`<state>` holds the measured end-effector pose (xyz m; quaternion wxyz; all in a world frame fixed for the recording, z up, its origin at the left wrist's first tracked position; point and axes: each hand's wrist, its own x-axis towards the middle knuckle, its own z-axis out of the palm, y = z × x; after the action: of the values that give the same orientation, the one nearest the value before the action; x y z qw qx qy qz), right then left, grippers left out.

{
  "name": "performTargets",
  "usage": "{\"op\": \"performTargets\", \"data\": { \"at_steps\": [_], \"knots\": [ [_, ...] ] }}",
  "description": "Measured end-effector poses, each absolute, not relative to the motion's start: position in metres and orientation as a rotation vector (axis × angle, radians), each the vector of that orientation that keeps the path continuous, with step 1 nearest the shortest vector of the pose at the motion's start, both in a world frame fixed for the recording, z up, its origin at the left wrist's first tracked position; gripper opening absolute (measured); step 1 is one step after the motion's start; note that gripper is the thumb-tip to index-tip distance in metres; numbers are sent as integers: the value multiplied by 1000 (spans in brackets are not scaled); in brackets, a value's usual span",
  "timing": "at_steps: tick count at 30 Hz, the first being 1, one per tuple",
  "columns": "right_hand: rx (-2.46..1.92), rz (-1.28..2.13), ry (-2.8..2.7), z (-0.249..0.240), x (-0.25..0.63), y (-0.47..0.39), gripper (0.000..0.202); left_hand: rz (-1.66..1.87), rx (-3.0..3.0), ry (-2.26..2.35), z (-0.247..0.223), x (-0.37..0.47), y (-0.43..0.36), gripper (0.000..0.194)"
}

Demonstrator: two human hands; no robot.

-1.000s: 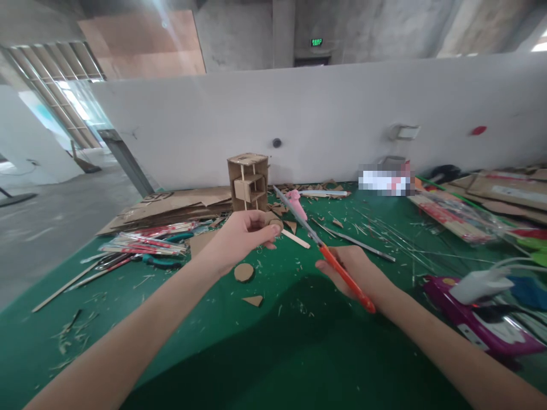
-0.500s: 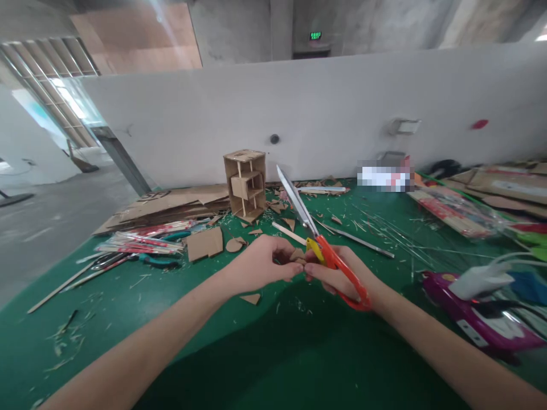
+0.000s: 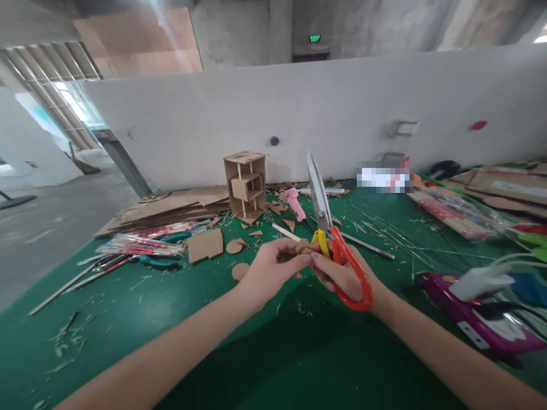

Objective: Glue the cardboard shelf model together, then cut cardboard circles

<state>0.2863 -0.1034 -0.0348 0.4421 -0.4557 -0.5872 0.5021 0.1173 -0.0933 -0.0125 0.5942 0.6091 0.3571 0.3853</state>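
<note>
My left hand [image 3: 273, 265] is closed, pinching a small piece of cardboard [image 3: 304, 247] between thumb and fingers. Meeting it at the fingertips, my right hand [image 3: 342, 270] has the scissors [image 3: 327, 225] hooked on it, their orange and yellow handles around the hand and the blades pointing up and away. The right thumb and fingers also touch the cardboard piece; its far side is hidden by the fingers. A round cardboard disc [image 3: 240, 271] lies beside my left wrist, and another disc [image 3: 235, 245] sits just beyond. Behind the hands lies a pink glue gun [image 3: 294, 204].
A cardboard shelf-like box [image 3: 245, 188] stands near the white partition [image 3: 192, 125]. At left are flat cardboard sheets [image 3: 171, 208], bundled sticks [image 3: 137, 242] and teal-handled pliers [image 3: 160, 262]. A purple power strip [image 3: 478, 319] with cables is at right. Scraps litter the green table [image 3: 256, 353].
The scissors have swung more upright and to the right, uncovering the pink glue gun. My left hand has shifted slightly right, and a cardboard disc now shows beside its wrist.
</note>
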Motion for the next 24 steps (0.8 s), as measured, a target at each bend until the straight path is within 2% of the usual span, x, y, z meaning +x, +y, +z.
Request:
{"op": "performTargets", "data": {
  "at_steps": [5,8,17,24],
  "knots": [
    [-1103,1213,-1565,-34,297,-102,42,960,1336,772,-9,112,-89,19],
    [-1156,1118,-1720,-32,307,-99,48,969,1466,906,1,104,-84,21],
    [-1053,1055,-2193,-27,321,-96,46,1099,1495,990,15,87,-70,18],
    [-1072,972,-2293,-27,326,-96,44,1088,1561,1004,23,80,-70,19]
  ]
}}
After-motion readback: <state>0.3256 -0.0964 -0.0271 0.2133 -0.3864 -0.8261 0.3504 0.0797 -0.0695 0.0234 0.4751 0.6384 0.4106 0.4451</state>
